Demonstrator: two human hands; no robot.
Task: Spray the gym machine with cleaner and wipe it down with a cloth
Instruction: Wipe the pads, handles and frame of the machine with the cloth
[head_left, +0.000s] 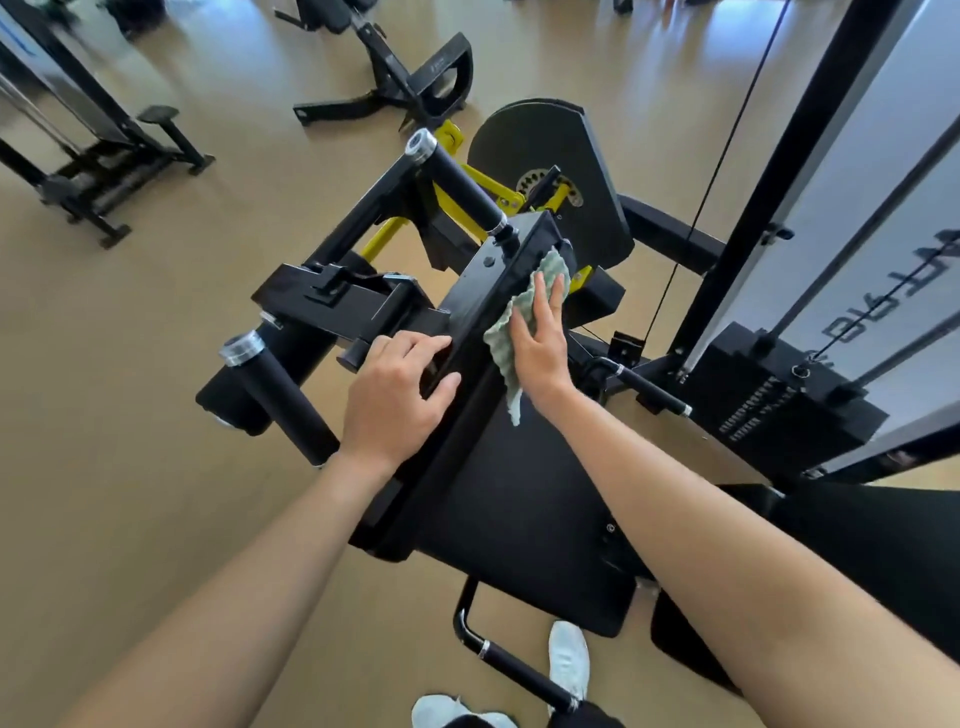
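Observation:
A black gym machine fills the middle of the view, with a long padded back panel (519, 493) running up toward a yellow-framed pivot. A pale green cloth (506, 338) lies on the upper side of that pad. My right hand (540, 343) presses the cloth flat against the pad with straight fingers. My left hand (397, 395) rests on the pad's left edge, with fingers curled over the rim and the thumb on the pad's face. No spray bottle is in view.
Two black foam roller grips (462, 182) (280, 395) stick out to the left of the pad. A weight stack (779, 395) with cable and upright frame stands at the right. Other machines (400, 67) stand on the tan floor behind. My white shoes (569, 660) are below.

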